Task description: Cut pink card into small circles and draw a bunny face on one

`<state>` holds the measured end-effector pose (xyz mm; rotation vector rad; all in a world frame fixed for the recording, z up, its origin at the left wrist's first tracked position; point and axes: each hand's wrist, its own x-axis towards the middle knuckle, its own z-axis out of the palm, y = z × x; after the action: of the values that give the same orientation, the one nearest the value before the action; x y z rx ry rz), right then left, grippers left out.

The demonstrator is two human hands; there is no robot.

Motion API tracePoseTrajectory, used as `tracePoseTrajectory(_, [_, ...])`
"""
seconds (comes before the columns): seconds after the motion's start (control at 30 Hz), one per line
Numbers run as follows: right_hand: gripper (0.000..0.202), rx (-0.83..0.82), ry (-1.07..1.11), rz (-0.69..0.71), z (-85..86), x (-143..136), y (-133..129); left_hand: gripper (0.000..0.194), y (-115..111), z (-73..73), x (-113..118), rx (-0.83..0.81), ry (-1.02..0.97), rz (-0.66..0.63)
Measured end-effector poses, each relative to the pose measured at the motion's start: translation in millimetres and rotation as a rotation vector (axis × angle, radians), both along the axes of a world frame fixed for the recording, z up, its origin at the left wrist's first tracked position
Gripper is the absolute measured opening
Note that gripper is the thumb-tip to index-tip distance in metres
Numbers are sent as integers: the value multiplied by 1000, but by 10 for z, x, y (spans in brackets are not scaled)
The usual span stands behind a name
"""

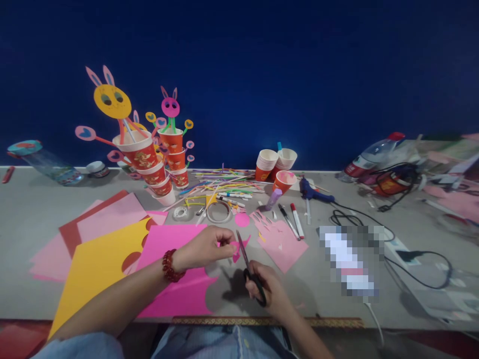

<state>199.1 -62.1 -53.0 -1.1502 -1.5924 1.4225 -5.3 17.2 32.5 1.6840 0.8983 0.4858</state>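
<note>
My left hand (pixel 207 245), with a red bead bracelet at the wrist, pinches a small piece of magenta paper (pixel 242 246) above the table. My right hand (pixel 264 286) is closed round the black handles of a pair of scissors (pixel 244 248). The blades point up and away, right beside the paper piece; whether they touch it I cannot tell. Under my left forearm lies a magenta sheet (pixel 175 299) with curved cutouts along its right edge. A magenta paper disc (pixel 242 219) rests beyond the hands, and a pink sheet with cutouts (pixel 282 247) lies to the right.
Stacked cup figures with rabbit heads (pixel 144 157) stand at the back left. Yellow paper (pixel 93 269) lies left. Pipe cleaners (pixel 228 182), tape (pixel 219 213), markers (pixel 297 221), a glue stick (pixel 274 199) and a glue gun (pixel 314 192) with its cord lie behind and right.
</note>
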Motion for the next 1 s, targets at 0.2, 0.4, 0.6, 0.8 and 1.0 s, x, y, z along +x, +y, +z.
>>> tracePoseTrajectory(0.2, [46, -68, -126, -154, -12, 135, 132, 29, -20, -153, -42, -156, -119, 82])
tracePoseTrajectory(0.4, [37, 84, -517, -147, 52, 305, 103, 32, -28, -409, -82, -243, -251, 303])
tracePoseTrajectory(0.6, [18, 175, -871, 13, 166, 470, -86, 32, 45, -660, -141, -309, -364, 540])
tracePoseTrajectory(0.8, [40, 254, -1195, 132, 262, 401, -64, 32, 61, -802, -126, -315, -371, 530])
tracePoseTrajectory(1.0, [27, 253, -1086, 345, 478, 412, 164, 31, 59, -853, -124, -278, -360, 523])
